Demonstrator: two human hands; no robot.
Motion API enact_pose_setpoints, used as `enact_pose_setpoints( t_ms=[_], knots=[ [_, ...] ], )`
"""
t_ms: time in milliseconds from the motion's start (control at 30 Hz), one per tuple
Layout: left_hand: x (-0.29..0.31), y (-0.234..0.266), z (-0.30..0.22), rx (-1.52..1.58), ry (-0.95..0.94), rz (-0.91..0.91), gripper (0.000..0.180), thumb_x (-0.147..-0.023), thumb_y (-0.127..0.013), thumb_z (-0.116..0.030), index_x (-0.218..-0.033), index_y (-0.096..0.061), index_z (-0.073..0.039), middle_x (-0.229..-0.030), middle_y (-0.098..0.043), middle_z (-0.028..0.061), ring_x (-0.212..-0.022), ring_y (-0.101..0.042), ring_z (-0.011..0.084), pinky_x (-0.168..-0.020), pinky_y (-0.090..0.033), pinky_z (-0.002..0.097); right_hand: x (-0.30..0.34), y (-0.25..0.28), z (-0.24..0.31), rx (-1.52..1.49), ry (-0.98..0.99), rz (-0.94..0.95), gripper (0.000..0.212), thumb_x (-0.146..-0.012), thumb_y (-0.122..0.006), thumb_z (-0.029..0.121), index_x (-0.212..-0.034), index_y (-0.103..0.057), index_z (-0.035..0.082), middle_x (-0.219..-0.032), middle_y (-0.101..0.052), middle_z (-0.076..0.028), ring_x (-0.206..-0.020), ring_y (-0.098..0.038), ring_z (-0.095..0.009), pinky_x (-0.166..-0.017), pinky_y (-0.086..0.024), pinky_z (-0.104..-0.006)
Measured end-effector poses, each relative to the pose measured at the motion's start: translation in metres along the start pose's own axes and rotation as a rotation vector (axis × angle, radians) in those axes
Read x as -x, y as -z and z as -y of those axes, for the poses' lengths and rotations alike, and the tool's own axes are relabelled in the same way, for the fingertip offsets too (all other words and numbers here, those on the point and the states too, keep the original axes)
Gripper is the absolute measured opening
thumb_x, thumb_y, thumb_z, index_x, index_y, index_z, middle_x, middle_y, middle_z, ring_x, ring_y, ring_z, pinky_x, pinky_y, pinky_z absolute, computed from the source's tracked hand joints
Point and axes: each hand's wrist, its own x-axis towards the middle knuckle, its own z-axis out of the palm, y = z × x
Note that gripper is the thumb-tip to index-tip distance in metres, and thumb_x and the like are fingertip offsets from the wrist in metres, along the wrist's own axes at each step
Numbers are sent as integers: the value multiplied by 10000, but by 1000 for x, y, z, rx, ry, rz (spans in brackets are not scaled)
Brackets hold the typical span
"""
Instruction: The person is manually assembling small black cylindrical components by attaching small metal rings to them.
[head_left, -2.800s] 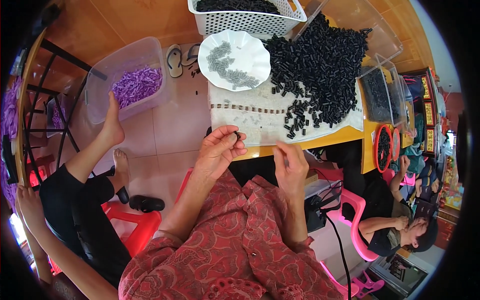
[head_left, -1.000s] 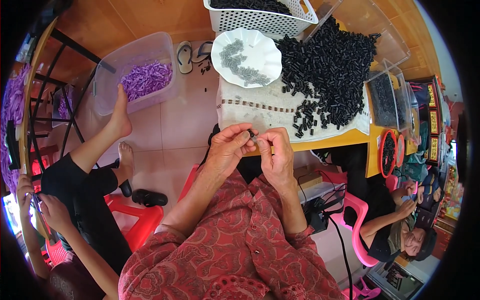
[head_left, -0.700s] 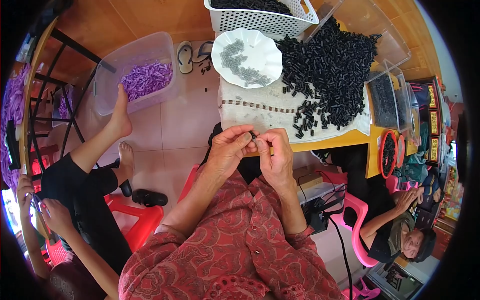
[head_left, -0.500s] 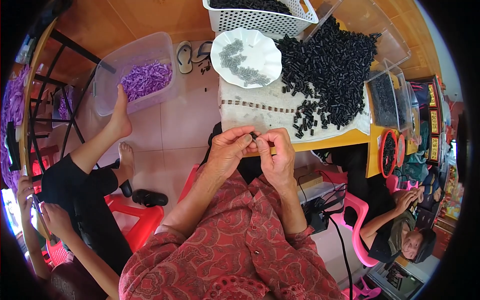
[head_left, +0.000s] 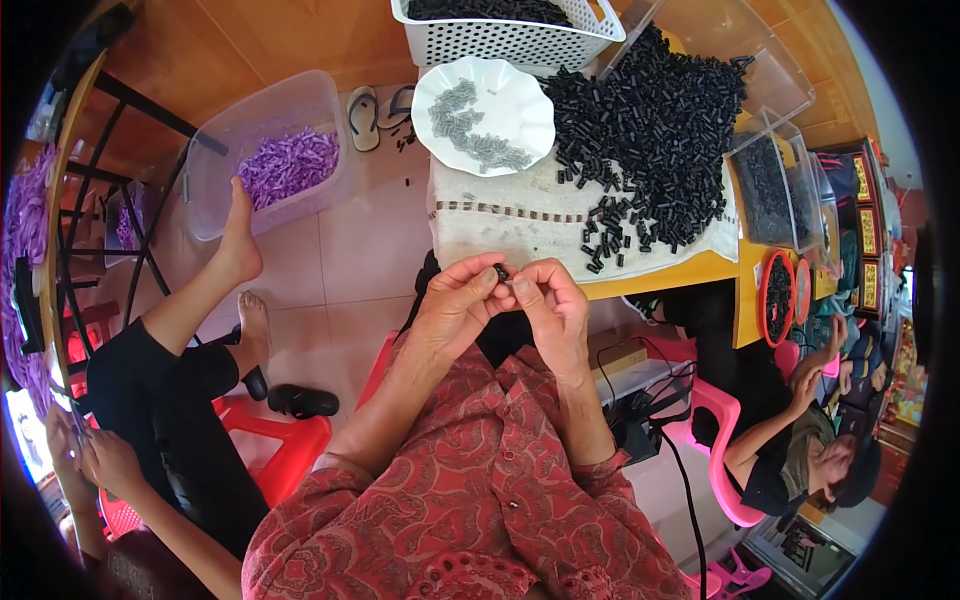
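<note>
My left hand (head_left: 455, 305) pinches a small black piece (head_left: 502, 271) between thumb and fingertips, just off the near table edge. Right beside it, my right hand (head_left: 552, 318) is closed, its thumb and forefinger meeting at the same piece; any second small part between them is too small to make out. Beyond my hands a white scalloped plate (head_left: 540, 125) holds many small clear pieces (head_left: 462, 125). A large heap of short black tube-like pieces (head_left: 665, 140) spreads over the cloth (head_left: 480, 235) to the right of the plate.
A white perforated basket (head_left: 500, 45) of black pieces stands at the back. Clear boxes (head_left: 775, 190) and a red round tray (head_left: 776, 300) lie right. A plastic tub (head_left: 335, 170) with purple pieces stands on the floor. Co-workers sit left and right; a black cable (head_left: 690, 490) hangs near my right.
My two hands stay together, with the fingertips shifted slightly and more of the black piece showing. The view has shifted a little. The co-workers on both sides have moved their hands.
</note>
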Motion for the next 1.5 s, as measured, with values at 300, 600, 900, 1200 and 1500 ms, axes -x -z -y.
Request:
enact_pose_setpoints(
  t_ms=[300,600,900,1200,1500],
  knots=[
    [5,-7,1,-188,-64,43,228,-934,-597,-29,-1159,-621,3,-1007,-674,115,-872,-652,169,-822,-569,372,7,5,-3,284,149,-65,112,-879,-672,56,-874,-585,-14,-848,-591,-80,-717,-646,-138,-622,-509,-259],
    [4,-7,0,-154,22,16,218,-937,-593,-37,-1152,-622,-6,-1023,-663,122,-881,-661,180,-794,-586,352,7,52,-5,777,312,-266,106,-845,-661,-11,-943,-634,17,-830,-595,-120,-662,-615,-226,-589,-495,-304],
    [3,-10,-1,-158,13,-40,204,-936,-578,-10,-1135,-624,-3,-1045,-646,144,-866,-641,186,-792,-588,356,-15,80,-5,958,292,-340,100,-855,-659,22,-955,-657,24,-837,-600,-117,-654,-598,-220,-569,-474,-309],
    [3,-7,-2,-161,10,-22,204,-942,-572,-15,-1140,-621,-1,-1046,-645,140,-869,-643,177,-797,-586,353,-51,89,-3,1242,373,-340,184,-811,-669,12,-966,-696,107,-840,-588,-122,-703,-598,-310,-628,-478,-400],
    [2,-9,-5,-189,1,-32,201,-943,-575,-20,-1137,-621,1,-1042,-644,132,-863,-640,171,-798,-582,350,-67,87,1,1419,359,-165,243,-771,-664,-19,-963,-727,116,-846,-576,-106,-745,-575,-312,-658,-464,-418]
  ],
)
